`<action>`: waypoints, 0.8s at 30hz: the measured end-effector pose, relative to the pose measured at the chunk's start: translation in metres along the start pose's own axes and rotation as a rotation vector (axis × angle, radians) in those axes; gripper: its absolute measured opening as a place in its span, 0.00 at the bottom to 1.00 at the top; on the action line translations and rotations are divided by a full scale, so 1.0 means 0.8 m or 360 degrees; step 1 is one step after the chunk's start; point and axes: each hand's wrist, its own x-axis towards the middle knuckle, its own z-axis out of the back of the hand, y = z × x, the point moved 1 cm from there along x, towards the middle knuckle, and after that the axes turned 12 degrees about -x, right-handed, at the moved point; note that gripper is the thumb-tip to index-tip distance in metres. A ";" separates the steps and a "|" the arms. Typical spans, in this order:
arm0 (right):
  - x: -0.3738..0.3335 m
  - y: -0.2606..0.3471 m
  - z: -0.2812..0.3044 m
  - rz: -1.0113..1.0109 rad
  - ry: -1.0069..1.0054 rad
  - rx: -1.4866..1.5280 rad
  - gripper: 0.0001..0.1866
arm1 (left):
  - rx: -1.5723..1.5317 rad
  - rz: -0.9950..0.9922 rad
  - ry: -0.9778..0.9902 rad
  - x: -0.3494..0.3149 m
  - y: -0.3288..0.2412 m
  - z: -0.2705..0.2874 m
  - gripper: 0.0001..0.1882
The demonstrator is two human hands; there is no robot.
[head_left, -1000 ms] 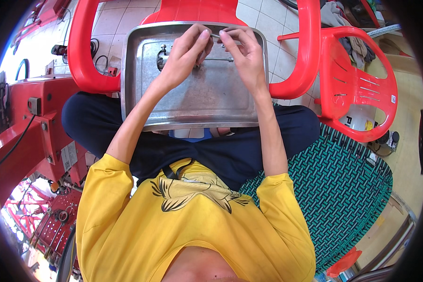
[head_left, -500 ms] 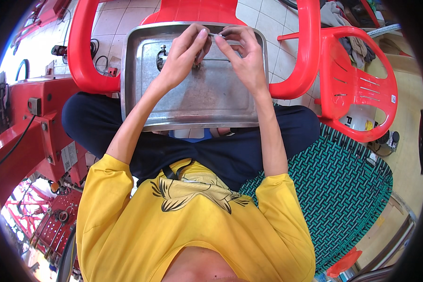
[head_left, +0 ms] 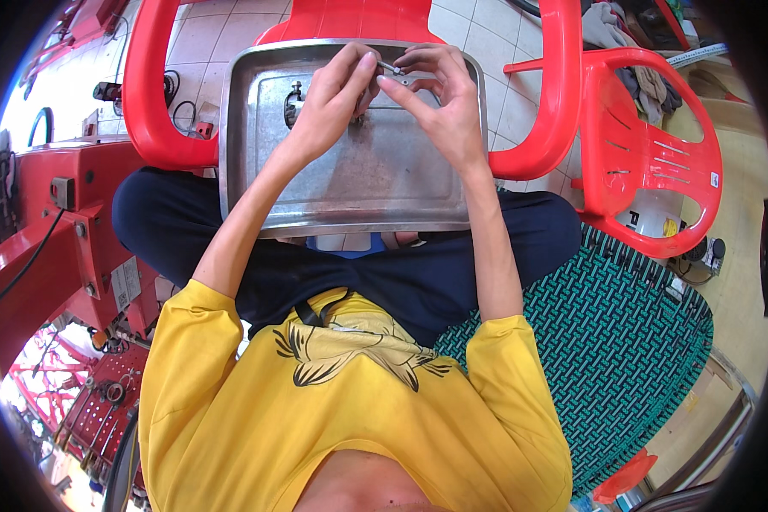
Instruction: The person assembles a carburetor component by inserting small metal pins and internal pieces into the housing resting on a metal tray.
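Observation:
Above the far half of a shallow metal tray (head_left: 375, 200), my left hand (head_left: 337, 98) is closed on a small slim metal pin (head_left: 390, 67). The pin points toward my right hand (head_left: 444, 102), whose thumb and curled fingers stand apart around its free end. I cannot tell whether a right fingertip touches it. Below my left hand, a small metal part (head_left: 293, 107) with a dark curved piece lies in the tray, partly hidden by the hand.
The tray rests between my lap and a red plastic chair (head_left: 171, 128). Another red chair (head_left: 648, 154) stands at the right, beside a green and black woven seat (head_left: 606, 341). Red machinery (head_left: 85, 222) fills the left side. Cables (head_left: 175, 90) lie on the tiled floor.
My right thumb has dropped away from the pin and its fingers have spread. A thin rod seen between my hands over the tray no longer shows. My left hand has hardly moved.

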 end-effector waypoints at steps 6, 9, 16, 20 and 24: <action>0.001 0.003 0.000 -0.0017 0.0007 0.0007 0.17 | 0.0001 0.0032 -0.0025 0.000 -0.003 0.000 0.15; 0.001 0.003 0.000 -0.0002 0.0008 0.0001 0.16 | 0.0033 -0.0069 -0.0025 0.000 -0.002 0.000 0.14; 0.000 0.002 -0.001 -0.0025 0.0010 0.0055 0.14 | 0.0002 0.0082 -0.0032 -0.001 -0.006 0.002 0.14; 0.000 0.000 0.001 0.0073 0.0041 -0.0067 0.11 | -0.0036 -0.0026 -0.0068 0.001 -0.001 0.000 0.12; -0.001 0.000 0.000 0.0036 0.0039 -0.0019 0.10 | -0.0058 0.0122 -0.0038 0.001 -0.002 0.005 0.14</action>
